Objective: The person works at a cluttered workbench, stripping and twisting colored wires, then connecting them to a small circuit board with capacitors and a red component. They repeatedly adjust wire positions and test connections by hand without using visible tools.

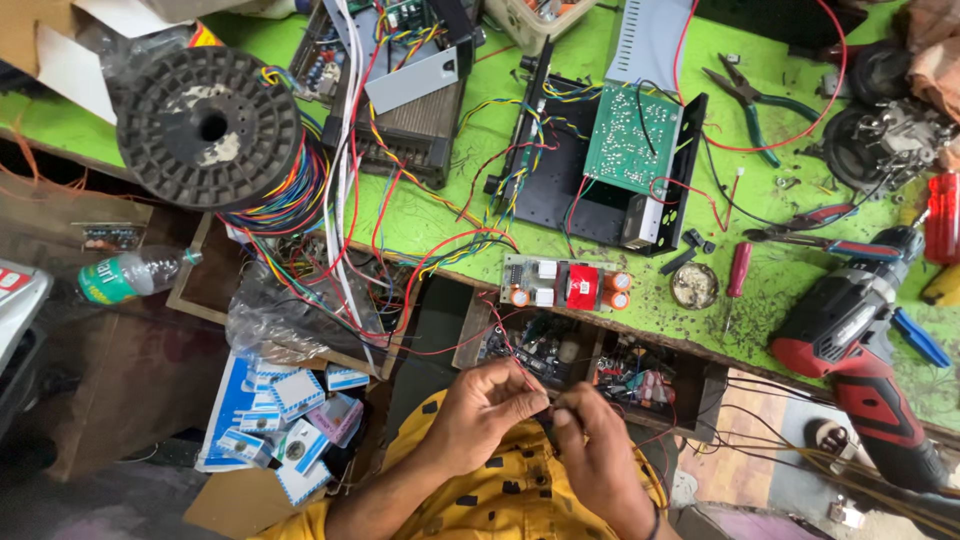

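Close over the lap, the left hand (pixel 487 408) and right hand (pixel 597 450) meet fingertip to fingertip, each pinching a thin red wire (pixel 513 362) held taut for fine work. It runs up to the small board (pixel 565 284) at the bench (pixel 420 215) edge just beyond. Farther off lie the green board (pixel 631 140), pliers (pixel 755 105), spool (pixel 208 127); a drill (pixel 860 355) sits right.

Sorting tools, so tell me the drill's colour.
The drill is red and black, seen in the head view.
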`<action>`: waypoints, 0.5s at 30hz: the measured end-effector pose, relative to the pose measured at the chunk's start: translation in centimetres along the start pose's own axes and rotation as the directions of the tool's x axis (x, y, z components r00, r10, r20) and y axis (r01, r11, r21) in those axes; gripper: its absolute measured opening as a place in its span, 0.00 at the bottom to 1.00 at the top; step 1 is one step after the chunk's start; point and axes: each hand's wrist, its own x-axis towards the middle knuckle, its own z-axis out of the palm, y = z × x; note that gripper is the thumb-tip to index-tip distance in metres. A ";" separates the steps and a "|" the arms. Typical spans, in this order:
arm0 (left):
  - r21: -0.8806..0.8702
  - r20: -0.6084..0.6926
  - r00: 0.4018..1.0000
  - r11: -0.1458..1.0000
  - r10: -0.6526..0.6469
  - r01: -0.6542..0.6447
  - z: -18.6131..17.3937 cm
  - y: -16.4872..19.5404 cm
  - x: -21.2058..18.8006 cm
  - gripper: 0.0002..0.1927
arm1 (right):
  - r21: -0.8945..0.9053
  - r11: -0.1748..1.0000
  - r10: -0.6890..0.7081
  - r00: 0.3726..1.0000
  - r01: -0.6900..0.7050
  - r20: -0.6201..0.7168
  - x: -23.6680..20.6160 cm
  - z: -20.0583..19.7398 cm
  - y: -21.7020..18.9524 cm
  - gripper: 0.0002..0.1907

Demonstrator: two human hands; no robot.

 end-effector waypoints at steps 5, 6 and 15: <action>0.203 -0.055 0.993 0.975 0.101 -0.088 0.7 0.4 -0.3 0.06 | 0.577 0.680 0.388 0.890 -0.451 0.238 -0.4 0.8 2.1 0.07; 0.359 -0.079 0.985 0.926 0.155 -0.117 0.8 0.4 -0.4 0.06 | 0.650 0.550 0.436 0.844 -0.524 0.311 -0.3 0.7 2.1 0.09; 0.382 -0.024 0.999 0.923 0.043 -0.031 0.0 0.2 -0.5 0.08 | 0.658 0.645 0.389 0.908 -0.389 0.156 1.2 0.9 0.0 0.10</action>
